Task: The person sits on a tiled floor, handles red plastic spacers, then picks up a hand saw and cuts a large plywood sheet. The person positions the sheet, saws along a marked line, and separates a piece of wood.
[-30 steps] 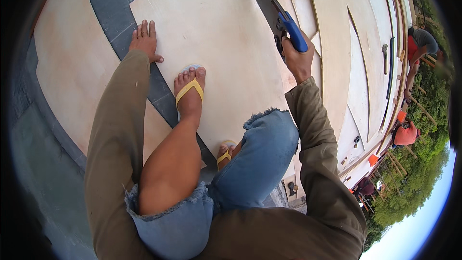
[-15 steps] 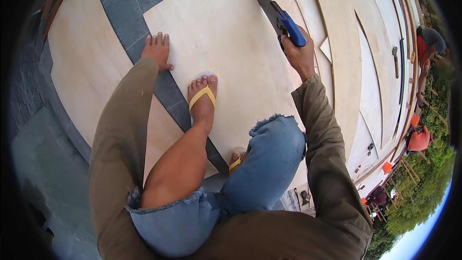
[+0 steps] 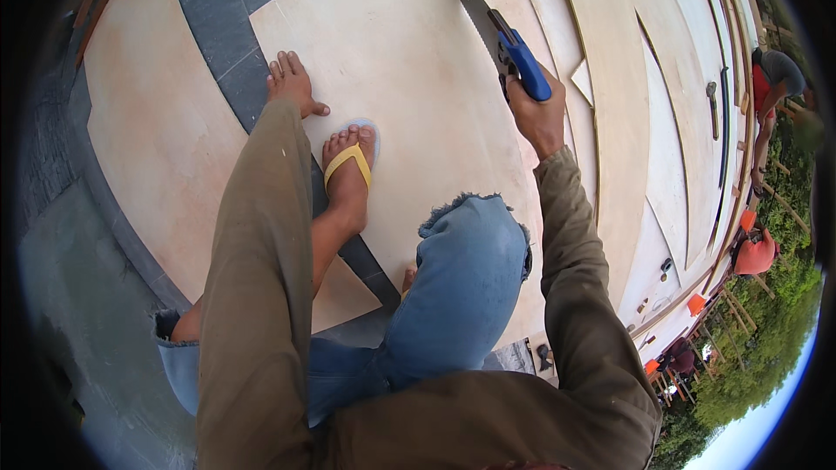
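My right hand [image 3: 538, 117] is closed round the blue handle of a hand saw [image 3: 475, 13]. The saw's dark toothed blade points away from me, lying along the right edge of a pale plywood sheet [image 3: 418, 78]. My left hand [image 3: 292, 85] rests on that sheet near its left edge, fingers spread and holding nothing. My sandalled left foot [image 3: 350, 157], with a yellow strap, stands on the sheet just below the left hand. My bent right knee in torn jeans [image 3: 466, 261] is over the sheet's near part.
Another plywood sheet [image 3: 148, 130] lies at the left, across a strip of dark stone tiles [image 3: 218, 17]. More boards [image 3: 610, 52] overlap at the right, with a hammer [image 3: 712, 111] on them. Beyond are people [image 3: 778, 78] and greenery [image 3: 740, 374].
My left hand has slid a little to the right, farther onto the sheet, and the left forearm has swung inward over my leg. The saw has shifted only slightly, with the right hand still gripping it.
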The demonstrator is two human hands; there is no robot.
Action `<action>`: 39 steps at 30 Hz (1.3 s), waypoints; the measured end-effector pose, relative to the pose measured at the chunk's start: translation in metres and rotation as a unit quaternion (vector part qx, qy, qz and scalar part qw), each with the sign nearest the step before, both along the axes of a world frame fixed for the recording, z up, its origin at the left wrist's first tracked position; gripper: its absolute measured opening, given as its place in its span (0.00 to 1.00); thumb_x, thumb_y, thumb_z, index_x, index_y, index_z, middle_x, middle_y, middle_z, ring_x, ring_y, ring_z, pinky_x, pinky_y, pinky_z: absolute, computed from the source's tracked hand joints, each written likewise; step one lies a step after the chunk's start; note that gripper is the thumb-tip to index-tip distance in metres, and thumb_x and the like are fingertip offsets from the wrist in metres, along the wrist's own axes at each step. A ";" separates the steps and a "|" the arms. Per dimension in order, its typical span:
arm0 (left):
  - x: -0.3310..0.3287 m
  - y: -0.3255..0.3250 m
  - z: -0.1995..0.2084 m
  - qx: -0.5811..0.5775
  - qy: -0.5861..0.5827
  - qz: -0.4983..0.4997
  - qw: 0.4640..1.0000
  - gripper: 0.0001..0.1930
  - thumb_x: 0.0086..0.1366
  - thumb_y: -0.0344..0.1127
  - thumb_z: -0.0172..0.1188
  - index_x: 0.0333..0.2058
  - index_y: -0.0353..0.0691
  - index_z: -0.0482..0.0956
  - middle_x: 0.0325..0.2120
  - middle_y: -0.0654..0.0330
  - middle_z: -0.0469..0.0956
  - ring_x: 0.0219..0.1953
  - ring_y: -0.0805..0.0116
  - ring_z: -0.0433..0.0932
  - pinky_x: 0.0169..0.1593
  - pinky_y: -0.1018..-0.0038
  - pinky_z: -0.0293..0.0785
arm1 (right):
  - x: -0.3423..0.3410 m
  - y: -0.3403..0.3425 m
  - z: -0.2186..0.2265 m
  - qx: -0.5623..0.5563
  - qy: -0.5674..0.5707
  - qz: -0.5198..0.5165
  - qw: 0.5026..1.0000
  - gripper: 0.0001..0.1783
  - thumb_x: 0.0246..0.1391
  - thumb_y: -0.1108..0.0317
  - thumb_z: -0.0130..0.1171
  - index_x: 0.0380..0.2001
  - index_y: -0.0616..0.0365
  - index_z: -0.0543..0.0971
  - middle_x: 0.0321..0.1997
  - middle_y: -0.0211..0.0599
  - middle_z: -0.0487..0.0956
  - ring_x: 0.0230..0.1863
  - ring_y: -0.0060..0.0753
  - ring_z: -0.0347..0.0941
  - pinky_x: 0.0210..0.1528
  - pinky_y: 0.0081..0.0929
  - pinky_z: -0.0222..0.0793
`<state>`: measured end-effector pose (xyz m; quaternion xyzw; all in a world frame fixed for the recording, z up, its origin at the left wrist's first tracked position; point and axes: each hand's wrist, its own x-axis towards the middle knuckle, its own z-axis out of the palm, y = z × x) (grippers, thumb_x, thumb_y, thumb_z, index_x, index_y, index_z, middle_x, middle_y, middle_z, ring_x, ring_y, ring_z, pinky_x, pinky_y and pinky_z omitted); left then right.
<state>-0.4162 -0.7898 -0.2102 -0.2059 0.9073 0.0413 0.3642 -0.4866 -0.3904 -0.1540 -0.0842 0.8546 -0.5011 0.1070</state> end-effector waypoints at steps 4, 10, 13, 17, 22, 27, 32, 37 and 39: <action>0.013 -0.014 -0.017 0.049 0.024 0.009 0.998 0.74 0.45 0.51 0.82 0.72 0.25 0.32 0.73 0.31 0.34 0.75 0.32 0.36 0.75 0.45 0.44 | 0.097 0.050 0.103 0.041 -0.094 -0.107 0.989 0.20 0.53 0.79 0.56 0.51 0.71 0.79 0.20 0.28 0.75 0.19 0.17 0.71 0.23 0.17 0.68; 0.003 -0.011 -0.018 0.023 -0.015 0.009 1.000 0.73 0.46 0.51 0.81 0.71 0.23 0.31 0.72 0.27 0.33 0.75 0.29 0.36 0.75 0.47 0.43 | 0.021 0.018 0.066 0.004 -0.147 -0.112 0.983 0.13 0.54 0.76 0.59 0.43 0.69 0.81 0.19 0.26 0.75 0.18 0.15 0.68 0.22 0.19 0.64; 0.003 -0.009 -0.016 0.009 -0.023 -0.004 1.000 0.73 0.46 0.51 0.81 0.71 0.23 0.31 0.72 0.27 0.33 0.75 0.29 0.36 0.75 0.48 0.43 | -0.018 0.001 0.015 -0.061 -0.099 -0.072 0.991 0.08 0.54 0.72 0.61 0.34 0.67 0.80 0.19 0.25 0.74 0.18 0.15 0.66 0.21 0.21 0.62; 0.002 -0.011 -0.018 0.016 -0.023 -0.016 0.999 0.72 0.47 0.52 0.81 0.71 0.22 0.32 0.72 0.26 0.34 0.75 0.29 0.37 0.75 0.48 0.44 | 0.065 0.043 0.053 0.012 -0.084 -0.066 0.994 0.19 0.53 0.74 0.60 0.49 0.68 0.81 0.25 0.24 0.74 0.26 0.13 0.65 0.29 0.18 0.63; 0.001 -0.012 -0.018 0.022 -0.034 -0.013 0.999 0.72 0.47 0.52 0.81 0.70 0.20 0.32 0.71 0.25 0.34 0.74 0.28 0.37 0.75 0.47 0.44 | 0.084 0.037 0.100 0.068 -0.134 -0.120 0.981 0.23 0.52 0.79 0.56 0.53 0.69 0.80 0.36 0.34 0.83 0.26 0.11 0.70 0.31 0.15 0.67; 0.006 -0.011 -0.012 0.026 -0.008 -0.006 1.000 0.72 0.48 0.51 0.81 0.71 0.22 0.32 0.72 0.28 0.34 0.75 0.31 0.37 0.75 0.48 0.43 | -0.041 -0.048 0.012 0.034 -0.083 -0.028 0.996 0.12 0.54 0.69 0.59 0.37 0.67 0.80 0.22 0.27 0.74 0.24 0.17 0.65 0.27 0.25 0.63; 0.005 -0.014 -0.015 0.039 -0.005 -0.005 0.999 0.71 0.49 0.51 0.80 0.71 0.22 0.32 0.72 0.27 0.35 0.75 0.29 0.38 0.74 0.47 0.47 | 0.078 0.054 0.070 0.043 -0.092 -0.069 0.992 0.25 0.52 0.78 0.58 0.55 0.70 0.79 0.32 0.28 0.81 0.27 0.12 0.69 0.32 0.15 0.66; 0.001 -0.013 -0.017 0.030 -0.029 -0.011 0.999 0.71 0.49 0.52 0.80 0.71 0.22 0.32 0.72 0.27 0.36 0.74 0.29 0.39 0.74 0.47 0.48 | 0.083 0.051 0.081 0.038 -0.014 -0.051 0.998 0.22 0.53 0.80 0.52 0.52 0.71 0.80 0.19 0.28 0.75 0.18 0.14 0.69 0.22 0.16 0.65; 0.000 -0.012 -0.015 0.016 -0.021 -0.005 1.000 0.71 0.49 0.52 0.80 0.71 0.22 0.32 0.72 0.28 0.35 0.75 0.30 0.39 0.74 0.48 0.47 | 0.019 -0.001 0.036 0.032 -0.076 -0.079 0.993 0.18 0.52 0.75 0.60 0.47 0.68 0.81 0.23 0.23 0.74 0.25 0.15 0.65 0.27 0.20 0.63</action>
